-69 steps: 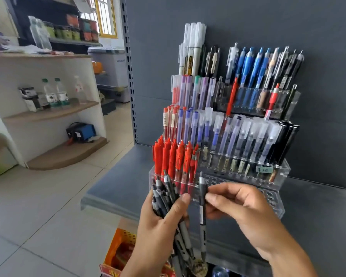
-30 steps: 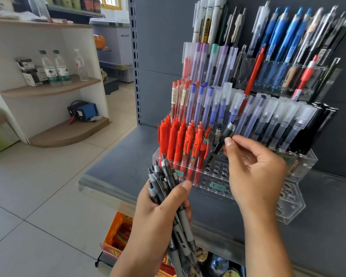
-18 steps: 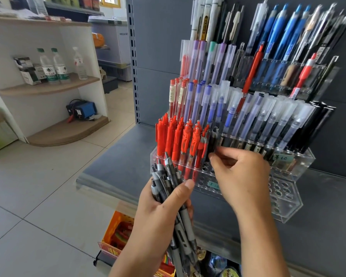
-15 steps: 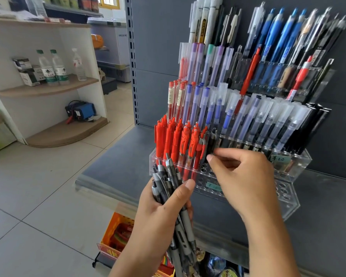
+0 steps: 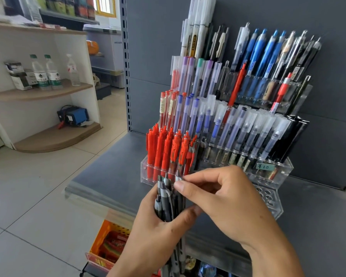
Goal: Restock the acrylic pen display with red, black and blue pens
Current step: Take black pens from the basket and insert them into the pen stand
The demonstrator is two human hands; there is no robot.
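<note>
A tiered clear acrylic pen display (image 5: 280,172) stands on a grey shelf against a grey panel. Red click pens (image 5: 168,150) fill the left of its front row, with one black pen (image 5: 202,148) set beside them. Rows behind hold capped blue and clear pens and blue click pens (image 5: 264,54). My left hand (image 5: 154,232) grips a bundle of black and grey pens (image 5: 166,200) in front of the display. My right hand (image 5: 224,202) reaches across and pinches the top of one pen in that bundle between thumb and forefinger.
The grey shelf (image 5: 112,170) juts out over a tiled floor. An orange box (image 5: 110,242) of goods sits on a lower level under my hands. A white corner shelf with water bottles (image 5: 46,72) and a blue device (image 5: 72,116) stands at left.
My right hand set a black pen into the front row beside the red pens, let go, and came back to the bundle, where it now pinches another pen.
</note>
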